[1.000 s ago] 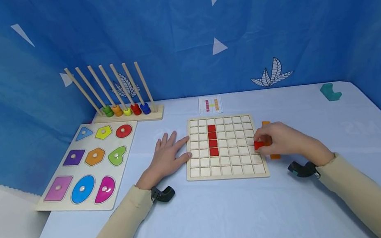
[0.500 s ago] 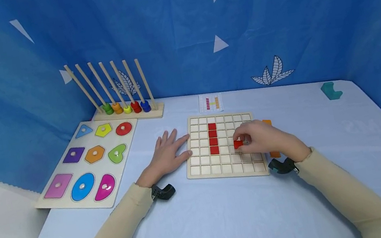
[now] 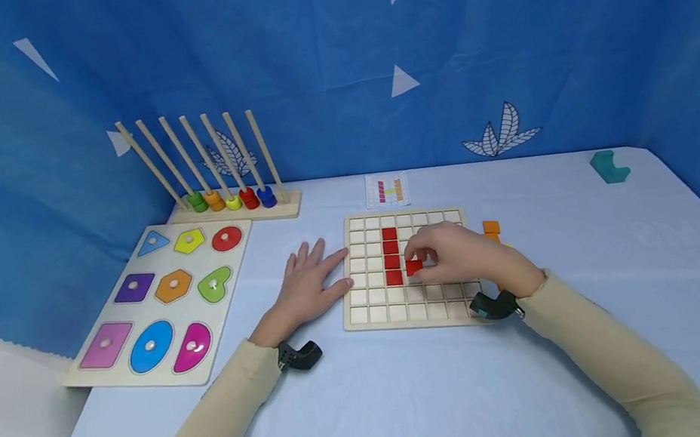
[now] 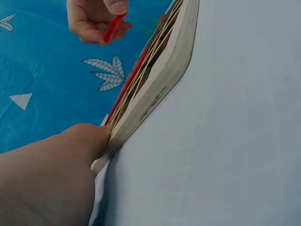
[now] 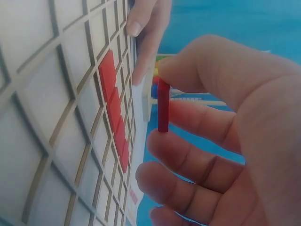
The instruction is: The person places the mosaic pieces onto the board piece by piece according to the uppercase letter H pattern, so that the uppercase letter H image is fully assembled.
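A wooden grid board [image 3: 379,313] lies mid-table, with a column of several red square tiles [image 3: 390,246] set in its cells. My right hand [image 3: 455,254] pinches one more red tile [image 5: 163,106] between thumb and fingers, above the board just right of that column. In the right wrist view the held tile is apart from the grid surface. My left hand [image 3: 306,286] lies spread flat on the table, thumb and index fingertip at the board's left edge. Its thumb [image 4: 89,139] touches the board's side in the left wrist view.
Orange tiles [image 3: 491,228] lie right of the board, partly hidden by the right wrist. A pattern card [image 3: 387,190] sits behind it. To the left are a shape puzzle [image 3: 153,318] and a peg stand [image 3: 239,213] with rings; a green piece [image 3: 608,167] lies far right.
My right hand has carried the red tile leftward from the board's right edge to beside the red column. My left hand has stayed at the left edge.
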The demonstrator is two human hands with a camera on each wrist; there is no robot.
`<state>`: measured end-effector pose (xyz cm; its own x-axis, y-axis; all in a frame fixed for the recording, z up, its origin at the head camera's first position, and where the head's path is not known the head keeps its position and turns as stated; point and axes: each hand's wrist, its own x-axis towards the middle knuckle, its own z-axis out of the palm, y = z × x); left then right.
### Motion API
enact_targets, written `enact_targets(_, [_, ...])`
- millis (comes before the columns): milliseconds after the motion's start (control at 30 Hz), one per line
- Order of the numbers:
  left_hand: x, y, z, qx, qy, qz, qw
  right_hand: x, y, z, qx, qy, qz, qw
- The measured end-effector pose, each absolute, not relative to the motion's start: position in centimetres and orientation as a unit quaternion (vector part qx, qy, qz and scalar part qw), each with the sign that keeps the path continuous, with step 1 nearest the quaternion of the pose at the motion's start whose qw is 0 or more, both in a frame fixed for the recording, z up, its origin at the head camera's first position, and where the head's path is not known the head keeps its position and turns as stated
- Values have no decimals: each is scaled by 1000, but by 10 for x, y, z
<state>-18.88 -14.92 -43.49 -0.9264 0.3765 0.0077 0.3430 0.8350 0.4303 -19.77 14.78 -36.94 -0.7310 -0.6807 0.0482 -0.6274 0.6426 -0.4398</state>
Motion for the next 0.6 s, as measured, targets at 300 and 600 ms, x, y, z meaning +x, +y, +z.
enact_targets(300, [-190, -149, -438, 190, 957, 216, 41, -198, 137, -374, -367, 901, -218, 75])
enact_targets(600, [-190, -149, -436, 190, 956, 218, 41, -198, 125, -372, -371, 897, -223, 86])
